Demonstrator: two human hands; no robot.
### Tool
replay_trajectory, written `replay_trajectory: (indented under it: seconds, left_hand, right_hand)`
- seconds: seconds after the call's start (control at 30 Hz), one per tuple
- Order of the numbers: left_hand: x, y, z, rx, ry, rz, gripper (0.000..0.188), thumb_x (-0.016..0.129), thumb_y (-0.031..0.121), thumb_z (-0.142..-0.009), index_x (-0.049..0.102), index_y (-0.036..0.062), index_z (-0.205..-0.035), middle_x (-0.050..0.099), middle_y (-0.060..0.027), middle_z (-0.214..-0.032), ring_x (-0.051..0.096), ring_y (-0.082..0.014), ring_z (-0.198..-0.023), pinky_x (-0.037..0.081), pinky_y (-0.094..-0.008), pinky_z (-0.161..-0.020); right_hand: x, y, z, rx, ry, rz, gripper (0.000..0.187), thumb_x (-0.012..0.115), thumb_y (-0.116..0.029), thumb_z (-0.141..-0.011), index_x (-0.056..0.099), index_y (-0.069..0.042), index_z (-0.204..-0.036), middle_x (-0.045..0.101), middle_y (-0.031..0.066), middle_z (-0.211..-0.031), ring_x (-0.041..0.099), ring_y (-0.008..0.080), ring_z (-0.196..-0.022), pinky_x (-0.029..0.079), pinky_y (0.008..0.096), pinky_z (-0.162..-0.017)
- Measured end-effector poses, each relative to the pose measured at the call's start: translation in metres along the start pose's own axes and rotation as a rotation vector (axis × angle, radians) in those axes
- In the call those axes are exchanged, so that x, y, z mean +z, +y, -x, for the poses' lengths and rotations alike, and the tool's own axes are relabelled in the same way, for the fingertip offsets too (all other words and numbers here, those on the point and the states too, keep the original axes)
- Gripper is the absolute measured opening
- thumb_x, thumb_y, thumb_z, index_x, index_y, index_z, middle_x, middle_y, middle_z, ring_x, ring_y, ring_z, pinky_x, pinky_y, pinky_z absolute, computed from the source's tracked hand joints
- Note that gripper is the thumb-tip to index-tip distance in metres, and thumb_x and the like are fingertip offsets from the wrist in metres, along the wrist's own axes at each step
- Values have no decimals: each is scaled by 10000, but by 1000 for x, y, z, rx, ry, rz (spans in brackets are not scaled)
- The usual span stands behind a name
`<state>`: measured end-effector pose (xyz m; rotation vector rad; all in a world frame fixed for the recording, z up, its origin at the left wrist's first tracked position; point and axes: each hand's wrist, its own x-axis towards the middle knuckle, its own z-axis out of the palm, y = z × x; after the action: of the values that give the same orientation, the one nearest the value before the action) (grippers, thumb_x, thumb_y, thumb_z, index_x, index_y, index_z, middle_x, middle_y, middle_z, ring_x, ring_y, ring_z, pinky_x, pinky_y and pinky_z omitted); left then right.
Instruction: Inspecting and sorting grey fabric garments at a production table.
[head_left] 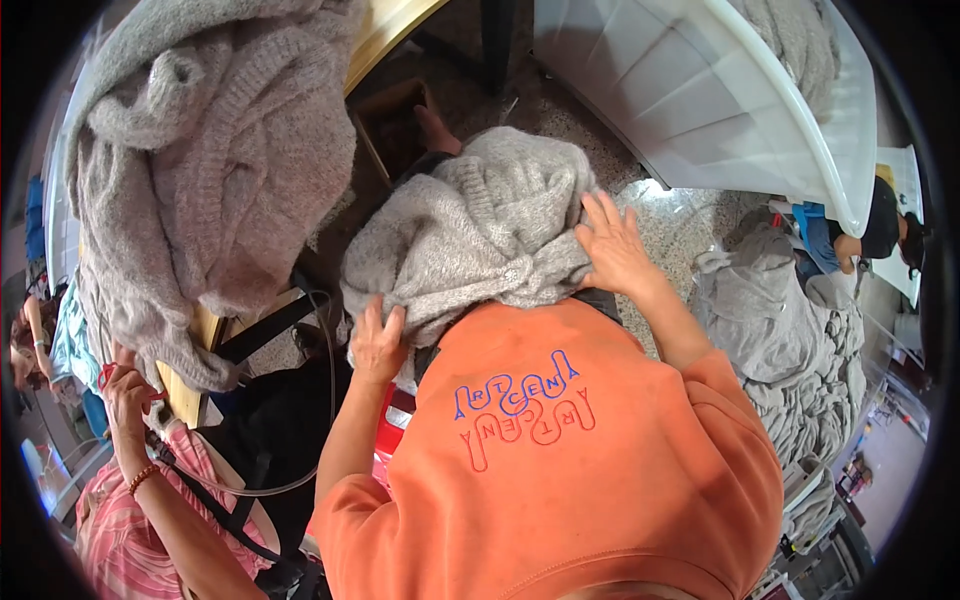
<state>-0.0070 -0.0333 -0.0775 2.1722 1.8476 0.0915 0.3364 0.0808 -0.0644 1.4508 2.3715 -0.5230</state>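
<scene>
A grey knitted sweater [490, 215] lies bunched over my lap, its ribbed bands folded toward the middle. At its lower left edge, my left hand [378, 348] has fabric between the thumb and fingers. My right hand [612, 245] rests on the right edge of the same sweater, fingers stretched and spread, not closed round the cloth. The underside of the garment is hidden.
More grey knitwear [230, 150] is heaped on a wooden table [385, 35] at the left. Beside it, a co-worker's hand [125, 400] holds a small red-handled tool. A white plastic bin [680, 90] stands far right; grey garments [770, 310] pile up below it.
</scene>
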Motion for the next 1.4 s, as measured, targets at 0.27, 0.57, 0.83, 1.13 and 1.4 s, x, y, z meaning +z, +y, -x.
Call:
replay_trajectory:
  seconds: [0.27,0.57,0.83,1.13,1.4]
  left_hand:
    - [16,-1,23,-56,403,305,366,557,-6,-557,503,31,-917,531,-204,-872,531,-383,-806,468,-397,-690]
    - [-86,68,-110,-567,642,1438,265,537,-20,-744,496,-18,-1006,566,-59,-921,513,-127,-835,395,-243,-779]
    - [-229,196,-224,726,736,1007,531,630,-34,-662,422,36,-1146,384,-179,-1242,372,-267,-1164,397,-327,-852]
    - [-90,132,-196,142,-189,1023,538,623,-71,-670,460,38,-1171,418,-108,-1249,531,-159,-962,485,-267,-661]
    - [-185,1,-160,-38,878,-114,543,656,68,-621,461,12,-1125,387,-241,-1224,352,-400,-1143,319,-431,-933]
  right_hand:
    - [29,-4,-27,-20,219,-280,397,595,-13,-603,507,-45,-989,511,182,-1099,520,323,-931,453,384,-745]
    - [-25,-65,-66,228,328,-2401,270,474,-34,-810,533,28,-1066,580,123,-1006,576,210,-907,478,352,-806]
    - [-182,55,14,-638,1759,-1337,578,483,-299,-825,293,-6,-1285,369,122,-1287,373,271,-1169,301,416,-984]
    - [-6,8,-6,-76,222,-886,276,592,-162,-730,541,-8,-953,583,191,-937,565,347,-856,462,384,-708]
    - [-22,-8,-26,-241,6,-320,362,608,-207,-728,538,-17,-1028,569,196,-987,541,352,-924,434,417,-785]
